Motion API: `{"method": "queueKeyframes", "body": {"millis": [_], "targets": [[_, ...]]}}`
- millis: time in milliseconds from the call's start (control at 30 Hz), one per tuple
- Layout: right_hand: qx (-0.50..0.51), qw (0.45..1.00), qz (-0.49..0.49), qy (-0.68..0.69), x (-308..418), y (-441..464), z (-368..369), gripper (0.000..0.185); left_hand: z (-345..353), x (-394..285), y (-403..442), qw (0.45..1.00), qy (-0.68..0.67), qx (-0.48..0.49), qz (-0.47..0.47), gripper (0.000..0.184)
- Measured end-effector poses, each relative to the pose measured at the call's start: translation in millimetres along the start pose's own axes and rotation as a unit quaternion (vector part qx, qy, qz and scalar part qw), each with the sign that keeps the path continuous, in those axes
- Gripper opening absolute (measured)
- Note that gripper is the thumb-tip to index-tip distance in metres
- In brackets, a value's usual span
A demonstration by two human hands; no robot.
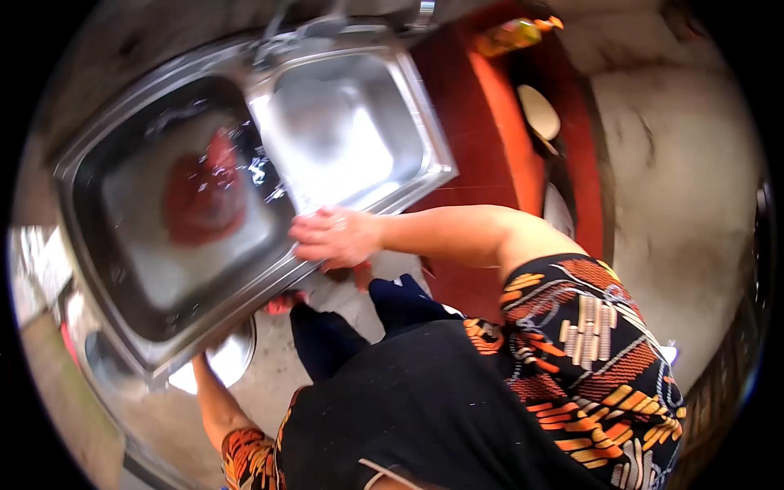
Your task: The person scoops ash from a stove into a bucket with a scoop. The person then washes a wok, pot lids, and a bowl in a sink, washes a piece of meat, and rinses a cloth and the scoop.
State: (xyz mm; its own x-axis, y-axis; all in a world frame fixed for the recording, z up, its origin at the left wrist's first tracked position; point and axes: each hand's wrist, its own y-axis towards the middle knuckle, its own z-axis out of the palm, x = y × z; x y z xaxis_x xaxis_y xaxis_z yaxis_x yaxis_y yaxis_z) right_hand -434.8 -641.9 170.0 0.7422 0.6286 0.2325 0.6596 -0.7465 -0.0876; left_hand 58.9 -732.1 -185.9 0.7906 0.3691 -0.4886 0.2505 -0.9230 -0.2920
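My right hand [335, 237] rests on the front rim of a steel double sink [265, 278], close to the divider between the two basins. Its fingers are stretched out and blurred, with nothing seen in them. In the left basin, which holds water, lies a bunched red thing [204, 196] that looks like wet cloth. The right basin [351, 122] shows bright bare steel. My left arm reaches down at the sink's front left corner; the sink edge hides that hand, near a round shiny metal bowl [235, 355] below.
A tap [322, 28] stands behind the basins. Right of the sink is a red counter [457, 106] with a yellowish bottle [510, 38] and a pale oval object [539, 113] farther right. More metal ware [110, 359] sits below the sink's left end.
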Motion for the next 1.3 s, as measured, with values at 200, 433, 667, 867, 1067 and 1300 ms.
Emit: {"method": "queueKeyframes", "body": {"millis": [200, 433, 667, 867, 1067, 1300], "targets": [[-0.051, 0.998, -0.023, 0.000, -0.2, -5.7, -4.5, 0.063, -23.9, -12.8, 7.4, 1.000, 0.015, 0.019, -0.009, 0.039], [-0.106, 0.994, -0.030, -0.013, 2.0, -10.8, 0.4, 0.057, -33.3, -56.2, -51.8, 0.996, -0.070, 0.058, 0.028, 0.040], [-0.156, 0.987, -0.041, 0.010, -1.3, -24.3, 12.0, 0.047, -25.7, -168.4, -225.5, 0.980, -0.030, -0.015, 0.194, 0.028], [-0.374, 0.880, 0.176, 0.232, -4.5, -166.1, -0.5, 0.040, -67.7, -361.5, -351.0, 0.903, -0.132, -0.016, 0.408, 0.008], [-0.479, 0.596, 0.565, 0.310, -83.8, -476.9, 26.9, 0.047, -11.7, -462.0, -361.4, 0.868, -0.079, -0.072, 0.485, 0.021], [-0.667, 0.448, 0.535, 0.262, -173.2, -653.9, -12.3, 0.077, 40.5, -490.7, -360.7, 0.911, 0.139, -0.152, 0.357, 0.023]]}}
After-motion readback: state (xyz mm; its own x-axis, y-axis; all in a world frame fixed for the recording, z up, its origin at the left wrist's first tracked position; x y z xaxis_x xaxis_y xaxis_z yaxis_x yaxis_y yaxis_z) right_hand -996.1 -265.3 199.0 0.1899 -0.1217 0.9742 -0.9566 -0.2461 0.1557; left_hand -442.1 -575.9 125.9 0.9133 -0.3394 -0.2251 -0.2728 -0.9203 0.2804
